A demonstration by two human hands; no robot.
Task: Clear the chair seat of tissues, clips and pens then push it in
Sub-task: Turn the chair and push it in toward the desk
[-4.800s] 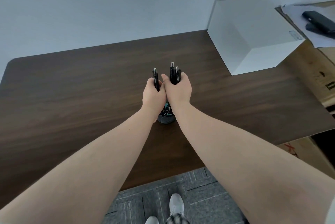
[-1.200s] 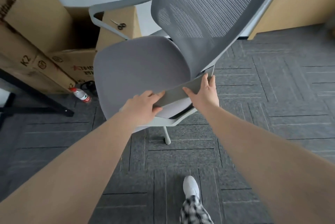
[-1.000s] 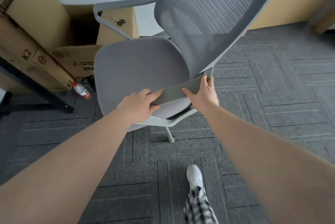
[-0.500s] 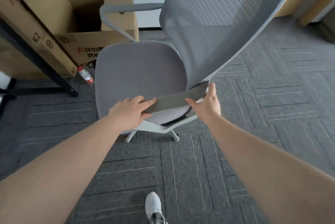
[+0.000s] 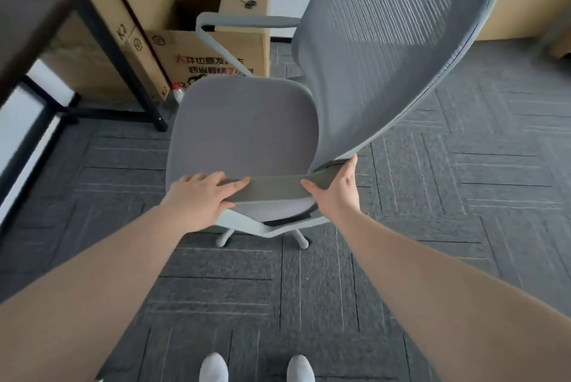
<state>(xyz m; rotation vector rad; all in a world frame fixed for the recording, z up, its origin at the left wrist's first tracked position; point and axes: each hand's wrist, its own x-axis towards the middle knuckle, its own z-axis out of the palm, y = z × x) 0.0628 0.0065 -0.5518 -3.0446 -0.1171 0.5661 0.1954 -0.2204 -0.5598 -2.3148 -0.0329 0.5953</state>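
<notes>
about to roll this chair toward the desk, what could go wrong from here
1. The chair's front edge points at the black desk leg and may catch on it.
2. A plastic bottle lies on the floor right at the seat's front corner; the base could run over it.
3. Both hands, left hand and right hand, hold only the grey armrest on one side, so the chair may swivel rather than roll straight.

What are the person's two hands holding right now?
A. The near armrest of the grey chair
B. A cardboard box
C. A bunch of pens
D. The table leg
A: the left hand and right hand both grip the grey armrest beside the bare seat.
</notes>
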